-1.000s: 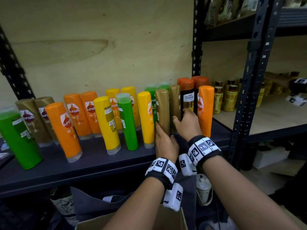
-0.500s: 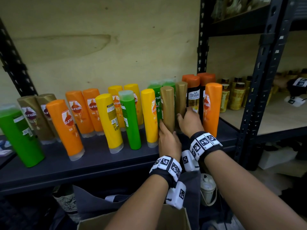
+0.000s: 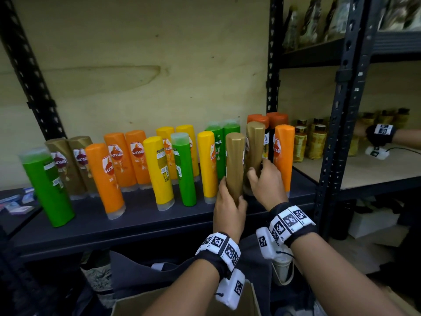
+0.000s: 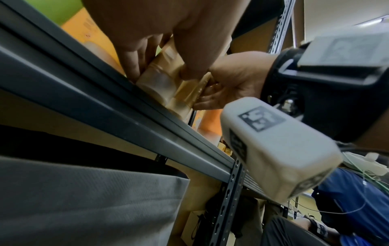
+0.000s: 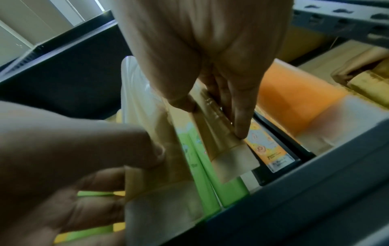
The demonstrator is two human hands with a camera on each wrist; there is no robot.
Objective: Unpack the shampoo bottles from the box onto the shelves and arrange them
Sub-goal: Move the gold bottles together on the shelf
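- The left hand (image 3: 229, 207) curls its fingers round the lower part of a tall gold plastic shampoo bottle (image 3: 234, 164); its grip is closed on this bottle, which stands cap-down near the front of the dark metal shelf (image 3: 136, 221), leaning a little.
- The right hand (image 3: 266, 183) pinches the lower part of a second gold shampoo bottle (image 3: 255, 144) between thumb and fingers; its grip is narrow and holds this bottle, just beside and behind the first.
- In the right wrist view the fingers (image 5: 238, 113) lie along the second gold bottle, whose translucent cap sits low, near the shelf rim.
- Just right of the right hand stands an orange shampoo bottle (image 3: 283, 153); behind the gold pair stand dark bottles with orange caps (image 3: 276, 117).
- To the left along the shelf stand two green bottles (image 3: 222, 147) at the back, a yellow bottle (image 3: 206, 165), a green bottle (image 3: 183, 169), more yellow and orange ones, two brown-gold bottles (image 3: 70, 163) and a large green bottle (image 3: 46, 185) at the far left.
- A brown cardboard box (image 3: 127, 307) shows at the bottom edge, below the forearms.
- On the neighbouring wooden shelf (image 3: 369, 172) stand small amber bottles (image 3: 309, 142), with another person's hand (image 3: 360, 130) near them.
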